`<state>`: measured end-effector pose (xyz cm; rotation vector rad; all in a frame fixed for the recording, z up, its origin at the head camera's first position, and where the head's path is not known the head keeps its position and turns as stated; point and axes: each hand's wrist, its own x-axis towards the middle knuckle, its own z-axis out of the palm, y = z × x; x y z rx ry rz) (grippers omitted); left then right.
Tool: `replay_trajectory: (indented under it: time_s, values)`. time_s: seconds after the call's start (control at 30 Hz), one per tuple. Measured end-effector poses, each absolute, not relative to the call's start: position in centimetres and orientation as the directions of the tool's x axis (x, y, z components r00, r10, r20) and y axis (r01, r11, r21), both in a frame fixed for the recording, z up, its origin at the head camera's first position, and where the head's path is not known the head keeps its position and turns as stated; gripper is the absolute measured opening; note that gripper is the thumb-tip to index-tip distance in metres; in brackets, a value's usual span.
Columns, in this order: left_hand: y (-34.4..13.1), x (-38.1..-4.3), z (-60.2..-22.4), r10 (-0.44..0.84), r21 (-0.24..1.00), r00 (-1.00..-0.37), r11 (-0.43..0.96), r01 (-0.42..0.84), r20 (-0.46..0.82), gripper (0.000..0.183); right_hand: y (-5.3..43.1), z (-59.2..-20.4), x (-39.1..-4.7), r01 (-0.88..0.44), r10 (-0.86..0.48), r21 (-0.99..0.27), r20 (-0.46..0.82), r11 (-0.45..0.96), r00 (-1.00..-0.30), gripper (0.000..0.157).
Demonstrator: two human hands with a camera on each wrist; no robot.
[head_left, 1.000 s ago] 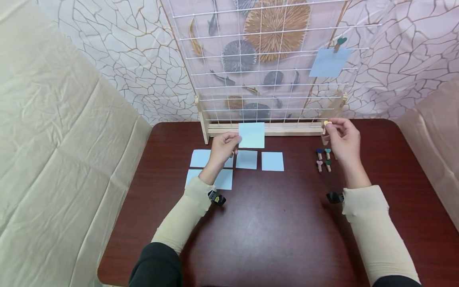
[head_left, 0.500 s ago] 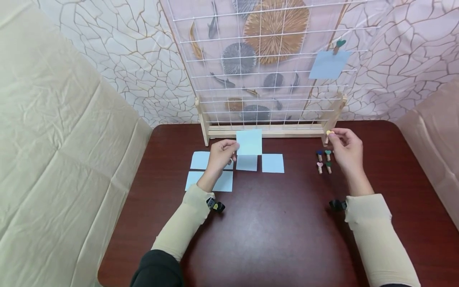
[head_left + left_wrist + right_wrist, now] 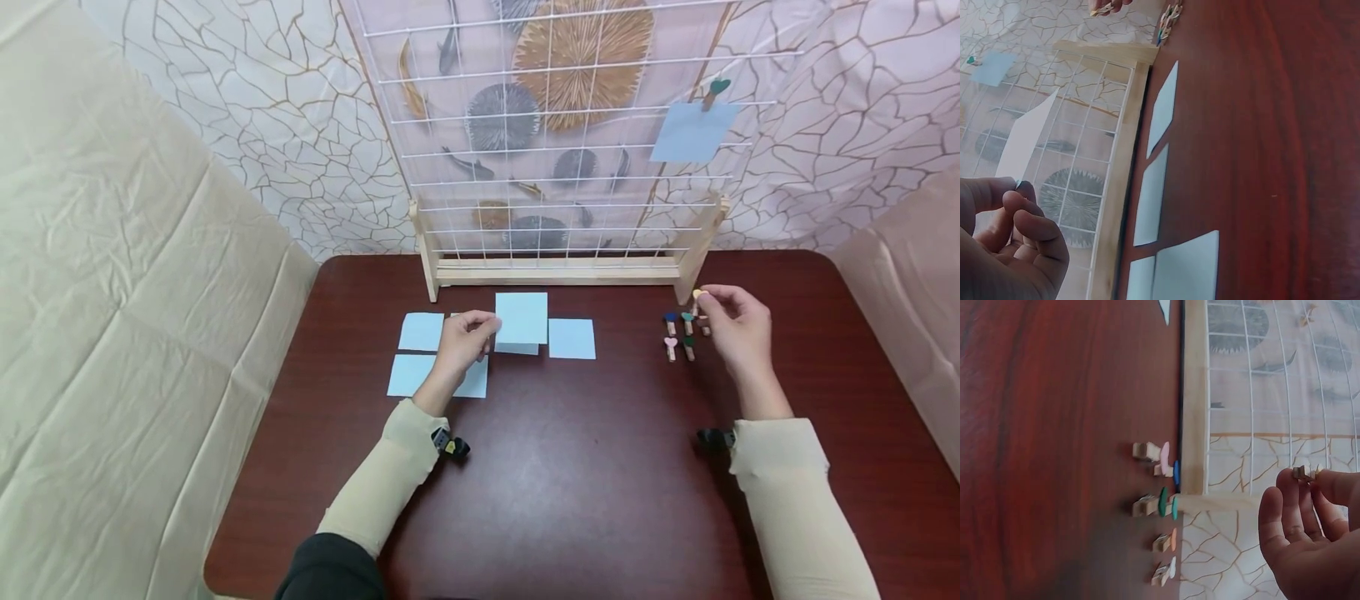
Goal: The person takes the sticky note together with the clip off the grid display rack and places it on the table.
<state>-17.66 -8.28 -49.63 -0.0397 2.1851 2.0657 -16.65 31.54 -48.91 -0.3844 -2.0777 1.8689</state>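
My left hand point(image 3: 462, 343) pinches a light blue paper square point(image 3: 521, 317) by its left edge. That square is raised above the table and partly covers another blue square lying under it. My right hand point(image 3: 738, 329) pinches a small wooden clothespin point(image 3: 1302, 474) with a yellow top between thumb and fingertip, above the table's right side. Below this hand lie several small clothespins with coloured tops, among them a pink one point(image 3: 671, 347) and a dark green one point(image 3: 1145, 505). Flat on the table beside the left hand are several blue paper squares, one of them point(image 3: 572, 338) to the right.
A white wire grid point(image 3: 570, 179) on a wooden stand point(image 3: 555, 272) rises at the table's back. High on its right side hangs a blue paper square point(image 3: 693, 133) under a green heart clothespin point(image 3: 716, 90). Cream fabric point(image 3: 135, 333) flanks the left side.
My left hand has lowered the held blue square away from the grid, towards the squares on the table. The right hand, with its clothespin, has moved nearer me and slightly right.
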Motion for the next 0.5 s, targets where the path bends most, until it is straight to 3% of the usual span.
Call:
replay_trajectory:
  time_s: [0.27,0.5]
  values:
    - [-8.7,-17.1,-50.5,0.071,0.991,-0.990,0.056,-0.121,-0.125,0.021,32.0,-49.2,-16.1,-0.003,0.413,-0.999,0.016,0.033,-0.911,0.019]
    - [-8.9,-16.6,-51.4,0.075,0.988,-0.988,0.076,-0.133,-0.138,0.019,32.3,-49.7,-16.0,-0.002,0.412,-0.999,-0.020,-0.053,-0.911,0.009]
